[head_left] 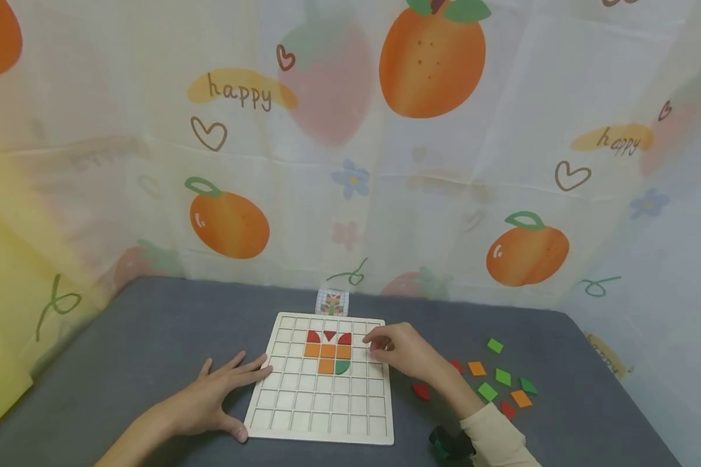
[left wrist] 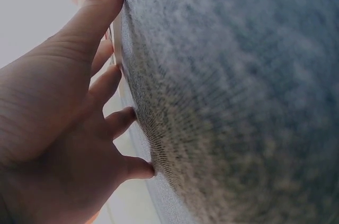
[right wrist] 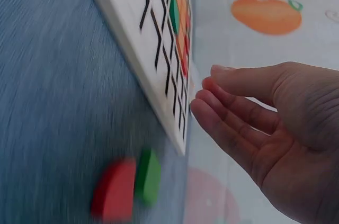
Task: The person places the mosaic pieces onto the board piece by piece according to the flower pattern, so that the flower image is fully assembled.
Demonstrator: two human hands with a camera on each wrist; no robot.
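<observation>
The left hand [head_left: 213, 399], fingers spread, likely steadies the board's [head_left: 321, 401] left edge; the right hand [head_left: 405, 349], relaxed, seemingly empty, hovers over its right edge.

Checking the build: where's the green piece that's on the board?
Head view: the green piece sits on the white board, immediately right of its lowest orange square and just below the orange row's right-hand square.
</observation>
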